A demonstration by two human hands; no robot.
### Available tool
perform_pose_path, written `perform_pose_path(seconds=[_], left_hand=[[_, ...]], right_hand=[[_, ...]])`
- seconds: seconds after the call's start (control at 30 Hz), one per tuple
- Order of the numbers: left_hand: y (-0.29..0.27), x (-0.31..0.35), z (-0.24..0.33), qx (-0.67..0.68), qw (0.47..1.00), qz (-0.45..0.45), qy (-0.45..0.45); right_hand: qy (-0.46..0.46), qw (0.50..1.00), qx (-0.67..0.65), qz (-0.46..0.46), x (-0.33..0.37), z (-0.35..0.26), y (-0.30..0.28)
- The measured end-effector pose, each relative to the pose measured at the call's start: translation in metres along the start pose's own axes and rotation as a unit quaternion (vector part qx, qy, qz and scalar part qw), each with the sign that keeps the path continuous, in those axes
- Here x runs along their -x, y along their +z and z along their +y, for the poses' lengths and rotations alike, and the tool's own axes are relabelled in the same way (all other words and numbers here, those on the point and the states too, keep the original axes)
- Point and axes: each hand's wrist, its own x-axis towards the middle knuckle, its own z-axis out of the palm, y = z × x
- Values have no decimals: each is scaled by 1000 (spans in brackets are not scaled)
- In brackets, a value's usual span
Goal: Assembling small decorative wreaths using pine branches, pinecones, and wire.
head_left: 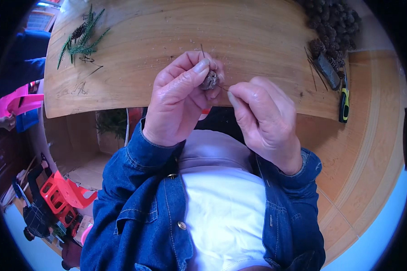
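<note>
Brownish-grey and knobbly, what looks like a small pine cone (210, 81) sits up in the air over the near edge of the tabletop (144, 36), tucked in the left hand (181, 88). That hand's got a proper grip on it, thumb across the top and fingers curled behind, so I can't tell which way the cone's long axis runs. Right hand (264, 115) is closed in a pinch on a thin brown wire (223, 88), just to the right of the cone. Relation that counts, imo: the wire slants from the cone rightward and a bit down toward the body, straight to the right fingertips, so the left hand's on the cone and the right one's near it but only on the wire. Another thin end (202, 49) pokes up past the left thumb; no clue if it's the same piece. Further out, a green sprig (85, 40) lies at the far left, and over at the far right there's a heap of pine cones (332, 20), some loose wires (312, 72), a grey block (328, 71) and a yellow-and-black cutter (344, 103) by the edge.
</note>
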Motion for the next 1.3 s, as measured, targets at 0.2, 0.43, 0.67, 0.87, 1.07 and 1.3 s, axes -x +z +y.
perform_pose_path(seconds=[0.2,0.43,0.67,0.87,1.07,1.3], left_hand=[[9,7,2,-301,951,61,39],[4,-4,-22,-533,791,-72,291],[11,-6,-19,-470,840,-87,258],[21,-7,-14,-404,892,-110,174],[20,-10,-10,-392,905,-92,141],[18,-12,-11,-360,922,-101,104]], right_hand=[[-34,998,23,-46,-10,-4,-18],[-4,982,102,-158,-12,-13,-37],[279,940,-116,-160,-16,-3,-53],[280,909,-240,-195,-26,22,-49],[240,937,-215,-136,-21,26,-40],[208,963,-166,-37,-15,29,-33]])
